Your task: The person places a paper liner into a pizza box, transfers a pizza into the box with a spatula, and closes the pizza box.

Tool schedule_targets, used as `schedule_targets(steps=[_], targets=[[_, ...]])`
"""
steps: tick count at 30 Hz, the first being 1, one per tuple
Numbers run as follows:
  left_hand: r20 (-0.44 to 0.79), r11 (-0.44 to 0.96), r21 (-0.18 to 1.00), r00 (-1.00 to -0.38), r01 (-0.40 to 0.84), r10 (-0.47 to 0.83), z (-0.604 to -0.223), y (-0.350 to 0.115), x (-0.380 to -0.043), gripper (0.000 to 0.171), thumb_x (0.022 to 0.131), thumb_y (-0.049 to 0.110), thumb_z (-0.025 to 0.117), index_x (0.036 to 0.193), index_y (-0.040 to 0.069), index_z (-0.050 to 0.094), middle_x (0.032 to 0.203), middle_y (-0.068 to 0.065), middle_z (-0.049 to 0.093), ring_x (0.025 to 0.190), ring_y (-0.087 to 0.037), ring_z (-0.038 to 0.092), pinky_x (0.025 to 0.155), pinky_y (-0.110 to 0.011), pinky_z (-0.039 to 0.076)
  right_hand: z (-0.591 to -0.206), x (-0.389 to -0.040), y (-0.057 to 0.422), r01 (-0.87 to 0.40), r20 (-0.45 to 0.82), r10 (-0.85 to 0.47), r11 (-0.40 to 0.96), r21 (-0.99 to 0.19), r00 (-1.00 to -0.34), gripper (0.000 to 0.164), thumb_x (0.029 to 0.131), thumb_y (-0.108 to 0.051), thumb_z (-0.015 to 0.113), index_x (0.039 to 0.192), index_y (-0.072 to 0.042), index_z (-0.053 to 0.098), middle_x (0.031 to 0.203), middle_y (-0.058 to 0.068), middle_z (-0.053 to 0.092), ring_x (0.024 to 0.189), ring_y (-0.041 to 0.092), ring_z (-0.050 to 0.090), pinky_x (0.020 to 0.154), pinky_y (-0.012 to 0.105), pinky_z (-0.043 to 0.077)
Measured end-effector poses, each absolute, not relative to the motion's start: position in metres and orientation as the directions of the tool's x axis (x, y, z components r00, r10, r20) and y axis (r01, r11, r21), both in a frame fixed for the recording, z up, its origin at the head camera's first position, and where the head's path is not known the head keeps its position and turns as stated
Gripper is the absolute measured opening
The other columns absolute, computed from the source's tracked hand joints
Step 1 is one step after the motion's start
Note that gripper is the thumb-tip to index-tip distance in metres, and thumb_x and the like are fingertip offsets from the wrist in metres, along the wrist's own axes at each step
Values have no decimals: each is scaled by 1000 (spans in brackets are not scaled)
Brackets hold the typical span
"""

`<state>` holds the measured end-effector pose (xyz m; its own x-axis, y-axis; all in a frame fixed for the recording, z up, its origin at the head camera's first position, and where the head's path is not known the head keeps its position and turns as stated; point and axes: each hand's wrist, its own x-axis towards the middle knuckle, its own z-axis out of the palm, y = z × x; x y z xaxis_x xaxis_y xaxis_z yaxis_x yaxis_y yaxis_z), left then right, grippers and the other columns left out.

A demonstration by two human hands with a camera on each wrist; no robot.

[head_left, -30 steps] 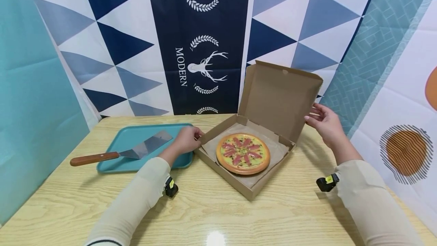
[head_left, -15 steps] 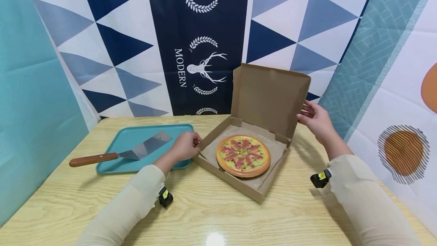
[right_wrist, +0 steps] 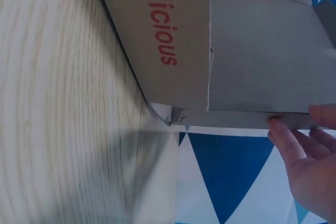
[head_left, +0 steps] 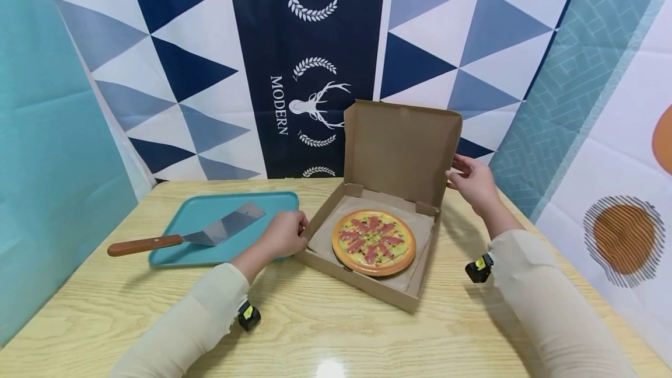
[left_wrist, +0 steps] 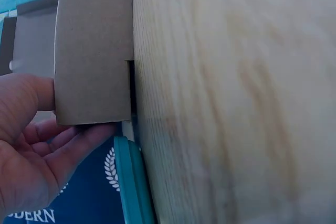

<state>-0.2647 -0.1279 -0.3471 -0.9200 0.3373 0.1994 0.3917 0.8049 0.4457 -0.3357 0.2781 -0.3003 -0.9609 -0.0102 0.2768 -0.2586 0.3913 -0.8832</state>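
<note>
A cardboard pizza box stands with its lid raised, and a round pizza lies inside on brown paper. My left hand grips the box's left corner. In the left wrist view its thumb lies at the top edge of the wall, with fingers around the corner. At the lid's right edge, my right hand pinches the side flap between thumb and fingers, as the right wrist view also shows near the lid's inner face. Red lettering marks the box's outer side.
To the left lies a teal tray, its right edge close to my left hand. A metal spatula rests across it, its wooden handle reaching past the tray's left side. Patterned cloth hangs behind the wooden table.
The box has turned, its lid swinging left and its front corner shifting right. My right hand has moved left with the lid; my left hand has shifted slightly toward me with the corner.
</note>
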Motion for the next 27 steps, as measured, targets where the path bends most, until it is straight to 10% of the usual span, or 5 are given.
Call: schedule_targets(steps=[27], targets=[[177, 827, 364, -903, 429, 391, -335, -125, -227, 20, 69, 0, 68, 63, 11, 52, 53, 5, 42, 50, -11, 35, 47, -25, 29, -298, -364, 230, -296, 301, -75, 510, -808, -951, 45, 98, 5, 44, 142, 13, 37, 136, 33, 48, 121, 42, 52, 88, 45, 51]])
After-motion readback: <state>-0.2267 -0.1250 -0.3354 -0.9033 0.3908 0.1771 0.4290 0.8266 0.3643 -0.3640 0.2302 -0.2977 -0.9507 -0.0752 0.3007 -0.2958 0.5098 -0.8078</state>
